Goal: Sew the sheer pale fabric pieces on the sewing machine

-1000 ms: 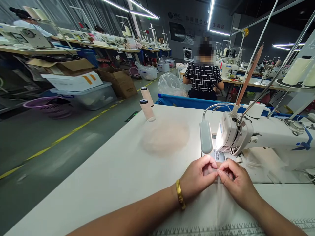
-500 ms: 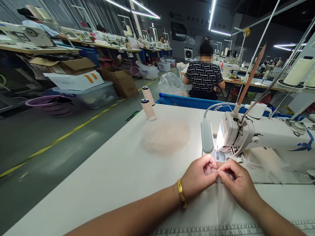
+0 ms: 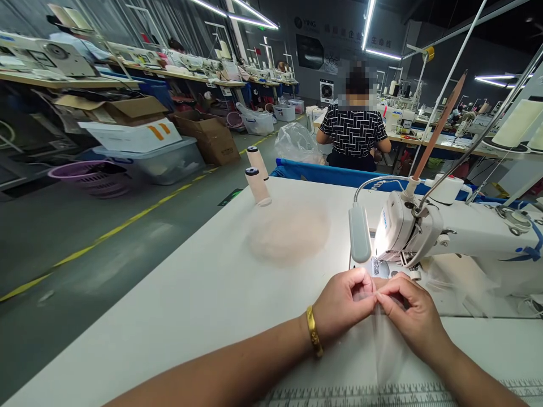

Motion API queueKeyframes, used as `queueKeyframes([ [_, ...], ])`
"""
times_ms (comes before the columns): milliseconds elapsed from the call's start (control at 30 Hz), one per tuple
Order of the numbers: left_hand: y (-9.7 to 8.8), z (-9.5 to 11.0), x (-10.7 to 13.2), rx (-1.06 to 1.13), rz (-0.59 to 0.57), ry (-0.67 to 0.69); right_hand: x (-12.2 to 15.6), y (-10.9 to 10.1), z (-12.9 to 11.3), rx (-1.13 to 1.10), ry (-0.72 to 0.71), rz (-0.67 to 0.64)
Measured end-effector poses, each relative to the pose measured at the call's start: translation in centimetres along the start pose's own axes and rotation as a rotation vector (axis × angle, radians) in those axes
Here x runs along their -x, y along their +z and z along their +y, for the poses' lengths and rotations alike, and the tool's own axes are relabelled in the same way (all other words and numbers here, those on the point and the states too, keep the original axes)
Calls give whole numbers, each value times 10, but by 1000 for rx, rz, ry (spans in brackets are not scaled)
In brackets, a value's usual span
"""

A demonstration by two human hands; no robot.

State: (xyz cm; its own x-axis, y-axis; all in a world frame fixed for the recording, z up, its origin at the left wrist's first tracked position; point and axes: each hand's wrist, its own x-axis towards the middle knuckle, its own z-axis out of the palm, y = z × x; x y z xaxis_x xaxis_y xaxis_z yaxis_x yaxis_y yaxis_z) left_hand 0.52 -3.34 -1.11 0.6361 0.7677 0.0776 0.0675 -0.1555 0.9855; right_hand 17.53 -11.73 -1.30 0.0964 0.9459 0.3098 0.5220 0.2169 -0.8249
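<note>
My left hand (image 3: 350, 297) and my right hand (image 3: 409, 311) meet fingertip to fingertip just in front of the sewing machine (image 3: 401, 229). Both pinch a sheer, pale fabric (image 3: 387, 347), which hangs from between them toward the table edge. Its upper edge is hidden by my fingers. Behind my hands, the lit needle plate (image 3: 380, 268) shows under the machine head. More sheer fabric (image 3: 460, 282) lies beneath the machine arm on the right. A round, pale mesh pile (image 3: 288, 234) rests on the white table (image 3: 203, 305), left of the machine.
Two thread cones (image 3: 258, 186) stand at the table's far left corner. A lamp (image 3: 360, 233) hangs beside the machine head. A printed ruler scale (image 3: 339, 394) runs along the near edge. Beyond a blue cloth (image 3: 314, 172), a person (image 3: 354, 133) sits facing away. Boxes (image 3: 131, 135) line the left aisle.
The view has shifted slightly. My hands stay pinched together on the sheer fabric in nearly the same place.
</note>
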Motion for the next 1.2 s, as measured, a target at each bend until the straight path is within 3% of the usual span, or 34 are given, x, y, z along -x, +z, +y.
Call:
queueKeyframes([
  [200,0,2,-1,23,8,-71,1,0,2,9,1,-2],
  [533,-3,3,1,-102,1,-37,0,0,-1,110,33,12],
  [633,-4,3,-2,-264,23,16,-2,3,1,159,58,10],
  [800,-1,1,-9,-675,41,-37,-13,9,12,354,15,-23],
  [867,0,0,-9,-789,76,30,-17,11,17,417,8,-34],
  [933,0,-2,-9,-871,98,185,-19,10,20,448,23,-27],
  [1067,-1,-10,-7,-997,2,525,-18,8,24,444,48,-18],
  [1200,-3,-18,-6,-1024,-14,611,-13,4,27,425,-31,-32],
])
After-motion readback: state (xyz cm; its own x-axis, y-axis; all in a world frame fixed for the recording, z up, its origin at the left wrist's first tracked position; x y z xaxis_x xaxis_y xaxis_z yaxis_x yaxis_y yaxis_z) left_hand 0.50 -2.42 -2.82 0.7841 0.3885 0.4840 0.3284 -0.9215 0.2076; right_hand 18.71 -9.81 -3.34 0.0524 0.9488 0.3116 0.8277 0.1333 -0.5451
